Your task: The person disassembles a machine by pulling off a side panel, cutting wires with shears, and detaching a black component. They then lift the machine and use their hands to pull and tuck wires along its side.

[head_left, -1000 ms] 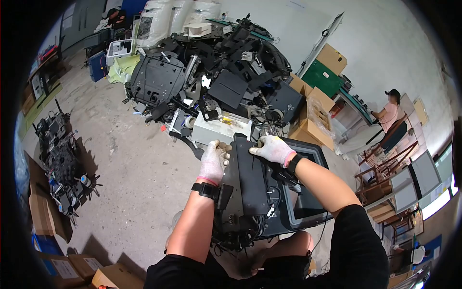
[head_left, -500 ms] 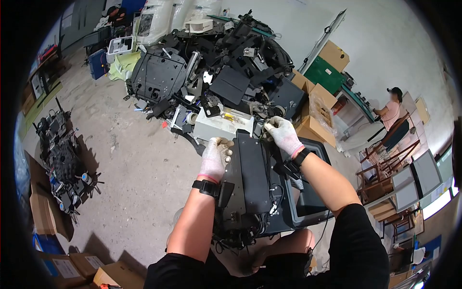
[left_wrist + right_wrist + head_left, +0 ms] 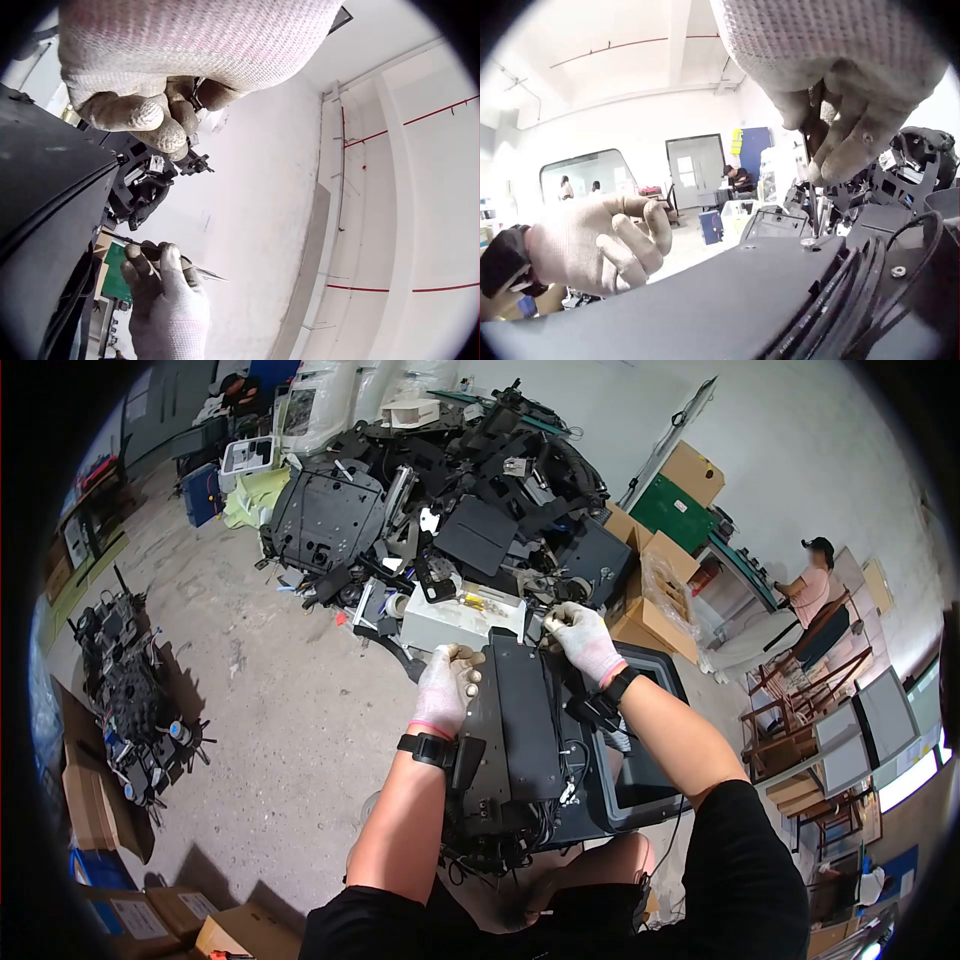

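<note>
In white knit gloves, both hands are at the far end of a black metal housing (image 3: 528,725) in front of the person. My right hand (image 3: 583,640) pinches a slim rod-like tool (image 3: 812,187), upright in the right wrist view, its lower end right at a screw (image 3: 808,242) on the housing's edge. A pointed shiny end of this tool shows beyond the fingers in the left wrist view. My left hand (image 3: 445,685) is beside the housing, fingers curled, with a small thin dark piece (image 3: 198,94) pinched between thumb and finger; its kind is mostly hidden.
Black cables (image 3: 817,307) run along the housing. A grey-framed black panel (image 3: 645,800) lies right of it. Beyond stands a white box (image 3: 425,628) before a heap of black parts (image 3: 480,540). Cardboard boxes (image 3: 655,600) stand right; a seated person (image 3: 812,590) is farther off.
My right hand has lifted off the housing's top and moved up and right to its far end. My left hand has barely moved.
</note>
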Demonstrator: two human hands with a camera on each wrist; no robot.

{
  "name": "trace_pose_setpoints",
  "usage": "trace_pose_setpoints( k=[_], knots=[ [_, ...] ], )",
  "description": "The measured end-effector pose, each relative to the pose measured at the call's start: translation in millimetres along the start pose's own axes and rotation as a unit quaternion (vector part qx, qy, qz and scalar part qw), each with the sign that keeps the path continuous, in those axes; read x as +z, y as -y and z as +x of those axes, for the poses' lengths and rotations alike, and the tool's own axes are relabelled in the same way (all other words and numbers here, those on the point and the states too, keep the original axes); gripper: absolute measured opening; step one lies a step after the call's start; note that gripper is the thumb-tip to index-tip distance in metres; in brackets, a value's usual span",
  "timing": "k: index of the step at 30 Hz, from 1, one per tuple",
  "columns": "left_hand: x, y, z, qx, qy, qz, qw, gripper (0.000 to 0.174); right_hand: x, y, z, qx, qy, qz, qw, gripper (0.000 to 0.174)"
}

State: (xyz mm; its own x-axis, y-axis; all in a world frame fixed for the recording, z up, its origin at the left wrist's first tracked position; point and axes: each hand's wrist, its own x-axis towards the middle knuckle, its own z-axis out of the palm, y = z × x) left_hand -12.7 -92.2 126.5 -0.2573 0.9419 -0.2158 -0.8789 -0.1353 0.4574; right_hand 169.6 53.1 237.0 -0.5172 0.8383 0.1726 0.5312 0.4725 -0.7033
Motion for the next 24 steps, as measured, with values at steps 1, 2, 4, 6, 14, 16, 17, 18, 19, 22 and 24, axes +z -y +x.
trace_pose_setpoints(
  k=[1, 2, 4, 6, 14, 16, 17, 18, 19, 22, 24],
  knots=[
    [1, 0, 0, -0.001, 0.001, 0.000, 1.000, 0.026, 0, 0, 0, 0.000, -0.001, 0.000, 1.000, 0.019],
    [1, 0, -1, 0.001, 0.001, 0.000, 1.000, 0.026, 1, 0, 0, 0.006, 0.000, 0.010, 1.000, 0.019],
    [2, -1, -2, 0.003, -0.001, -0.002, 1.000, 0.026, 1, 0, 0, 0.012, 0.003, 0.020, 1.000, 0.019],
    [3, -1, -3, 0.005, -0.007, 0.001, 1.000, 0.026, 2, -2, -1, -0.011, 0.005, 0.007, 1.000, 0.021],
    [0, 1, -1, -0.002, 0.005, 0.000, 1.000, 0.025, 2, 4, -7, -0.046, -0.003, -0.072, 0.996, 0.021],
    [2, 1, -1, 0.003, 0.013, 0.009, 1.000, 0.025, -4, 19, -12, -0.039, -0.006, -0.076, 0.996, 0.018],
    [-1, 4, 1, 0.008, 0.015, 0.006, 1.000, 0.026, -3, 26, -15, -0.007, 0.024, -0.059, 0.998, 0.015],
    [-4, 5, 3, 0.015, 0.016, 0.004, 1.000, 0.026, -1, 18, -11, 0.023, 0.039, 0.028, 0.999, 0.015],
    [-2, 3, 3, -0.003, 0.016, -0.010, 1.000, 0.026, 3, 22, -10, 0.049, 0.058, 0.116, 0.990, 0.015],
    [-2, 3, 0, -0.005, -0.004, -0.006, 1.000, 0.025, 1, 26, -15, 0.050, 0.074, 0.141, 0.986, 0.020],
    [-5, 2, 2, -0.005, -0.003, -0.009, 1.000, 0.025, 2, 18, -14, 0.048, 0.082, 0.107, 0.990, 0.027]
  ],
)
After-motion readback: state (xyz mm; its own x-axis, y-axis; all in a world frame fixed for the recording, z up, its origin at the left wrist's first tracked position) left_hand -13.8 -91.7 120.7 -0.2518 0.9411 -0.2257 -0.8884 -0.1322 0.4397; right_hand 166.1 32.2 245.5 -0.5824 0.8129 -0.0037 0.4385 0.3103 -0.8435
